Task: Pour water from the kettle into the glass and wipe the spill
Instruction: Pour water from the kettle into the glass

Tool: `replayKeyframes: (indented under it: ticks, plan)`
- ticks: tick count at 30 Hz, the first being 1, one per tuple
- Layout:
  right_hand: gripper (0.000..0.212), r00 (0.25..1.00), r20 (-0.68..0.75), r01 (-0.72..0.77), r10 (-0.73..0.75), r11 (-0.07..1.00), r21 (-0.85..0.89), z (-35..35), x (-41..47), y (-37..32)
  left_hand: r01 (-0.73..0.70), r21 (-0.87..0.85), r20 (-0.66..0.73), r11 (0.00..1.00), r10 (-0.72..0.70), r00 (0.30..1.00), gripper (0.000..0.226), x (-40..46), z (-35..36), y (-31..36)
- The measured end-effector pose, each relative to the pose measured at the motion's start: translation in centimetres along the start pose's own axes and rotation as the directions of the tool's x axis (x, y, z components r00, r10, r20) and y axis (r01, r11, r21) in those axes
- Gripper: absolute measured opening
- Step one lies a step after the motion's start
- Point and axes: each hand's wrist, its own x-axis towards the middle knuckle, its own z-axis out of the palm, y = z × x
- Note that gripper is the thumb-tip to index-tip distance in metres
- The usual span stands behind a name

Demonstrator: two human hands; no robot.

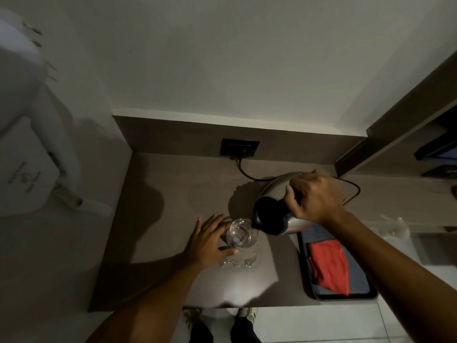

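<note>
- Kettle point(274, 206) tipped over the glass point(241, 233), my right hand point(315, 196) wrapped tight round its handle.
- My left hand point(210, 240) cups the glass, fingers loosely curled around it.
- Spill point(237, 262) puddled on the counter point(173, 194) just in front.
- Red cloth point(330, 264) sits on the tray point(366, 290), right side.

Black wall socket point(239, 147) above counter point(173, 194); dark tray point(361, 290) at right.
</note>
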Motion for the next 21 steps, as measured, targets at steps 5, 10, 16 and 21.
replayKeyframes:
  ticks: [5, 10, 16, 21]
  plan:
    - [0.032, 0.999, 0.008, 0.046, -0.046, 0.997, -0.066, 0.0, 0.0, -0.5, 0.003, 0.023, 0.026, 1.0, -0.004, 1.0, 0.099, 0.1, 0.0, -0.1]
    - [0.032, 0.997, 0.006, 0.074, -0.074, 0.992, -0.105, -0.4, 0.4, -0.9, 0.001, 0.028, 0.009, 1.0, -0.002, 1.0, 0.1, 0.0, 0.2, -0.2]
    - [0.033, 0.996, -0.007, 0.092, -0.093, 0.986, -0.137, -1.0, 0.9, -1.1, 0.002, 0.028, 0.016, 1.0, -0.003, 1.0, 0.098, -0.1, 0.0, -0.1]
    - [0.032, 0.995, 0.019, 0.099, -0.097, 0.982, -0.163, -1.5, 1.1, -1.2, 0.004, 0.024, 0.018, 1.0, -0.004, 1.0, 0.097, 0.0, 0.0, -0.2]
